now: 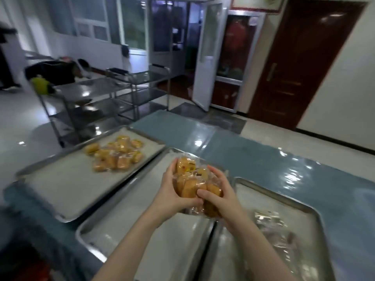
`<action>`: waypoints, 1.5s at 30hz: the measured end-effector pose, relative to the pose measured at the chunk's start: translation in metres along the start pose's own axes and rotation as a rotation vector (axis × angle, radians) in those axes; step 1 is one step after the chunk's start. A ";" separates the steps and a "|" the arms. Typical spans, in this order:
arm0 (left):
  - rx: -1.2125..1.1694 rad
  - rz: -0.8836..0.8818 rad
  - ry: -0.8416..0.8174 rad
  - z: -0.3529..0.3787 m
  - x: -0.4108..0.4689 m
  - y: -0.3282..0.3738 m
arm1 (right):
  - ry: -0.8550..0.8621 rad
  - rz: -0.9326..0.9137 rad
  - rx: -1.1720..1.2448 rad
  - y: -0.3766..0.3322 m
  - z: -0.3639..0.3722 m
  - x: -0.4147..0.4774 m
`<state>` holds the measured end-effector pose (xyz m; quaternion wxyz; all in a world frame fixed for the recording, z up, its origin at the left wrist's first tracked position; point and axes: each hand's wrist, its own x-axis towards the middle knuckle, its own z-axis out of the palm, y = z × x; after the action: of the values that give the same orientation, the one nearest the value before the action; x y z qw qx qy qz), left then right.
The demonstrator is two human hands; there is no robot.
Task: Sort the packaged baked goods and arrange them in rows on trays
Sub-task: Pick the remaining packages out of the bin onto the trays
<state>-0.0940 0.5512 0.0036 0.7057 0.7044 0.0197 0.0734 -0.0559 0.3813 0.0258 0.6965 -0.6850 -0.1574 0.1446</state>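
Between both hands I hold a bunch of golden baked goods in clear wrappers (192, 181), lifted above the middle tray (142, 226). My left hand (172, 191) cups the bunch from the left, and my right hand (217, 193) closes on it from the right and below. The left tray (60, 183) carries a loose heap of the same golden packets (115, 155) at its far end. On the right tray (304, 209) lie several clear-wrapped packets (272, 226), blurred, with darker contents.
The three metal trays sit side by side on a table with a blue-grey cloth (263, 159). Beyond the table stand steel carts (113, 94); a person in dark clothes (54, 72) bends over near them. A white door (207, 57) stands ajar behind.
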 end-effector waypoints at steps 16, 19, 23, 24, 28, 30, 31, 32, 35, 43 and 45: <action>0.061 -0.244 0.240 -0.280 0.075 -0.058 | -0.215 0.214 0.073 0.089 0.240 0.206; 0.051 -0.310 0.221 -0.316 0.103 -0.068 | -0.232 0.259 0.046 0.102 0.264 0.244; 0.018 -0.398 0.227 -0.365 0.125 -0.089 | -0.216 0.287 -0.024 0.120 0.303 0.279; 0.017 -0.414 0.225 -0.379 0.130 -0.095 | -0.207 0.296 -0.032 0.124 0.314 0.288; 0.053 -0.409 0.209 -0.434 0.153 -0.113 | -0.131 0.254 -0.117 0.142 0.358 0.318; 0.128 -0.389 0.166 -0.459 0.165 -0.125 | -0.052 0.157 -0.263 0.155 0.376 0.327; 0.212 -0.385 0.140 -0.471 0.170 -0.133 | -0.027 0.107 -0.384 0.161 0.383 0.330; 0.347 -0.388 0.118 -0.483 0.174 -0.144 | -0.025 0.072 -0.525 0.169 0.389 0.331; 0.800 -0.412 -0.043 -0.513 0.177 -0.174 | -0.103 -0.021 -0.940 0.190 0.404 0.325; 1.084 -0.267 -0.392 -0.551 0.185 -0.178 | -0.312 0.076 -1.266 0.203 0.430 0.300; 1.108 -0.226 -0.432 -0.554 0.185 -0.169 | -0.314 0.107 -1.240 0.193 0.427 0.298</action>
<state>0.0285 1.1253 -0.1546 0.2251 0.9597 -0.0139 -0.1677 0.0391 0.8977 -0.1556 0.1317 -0.9381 -0.2776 0.1598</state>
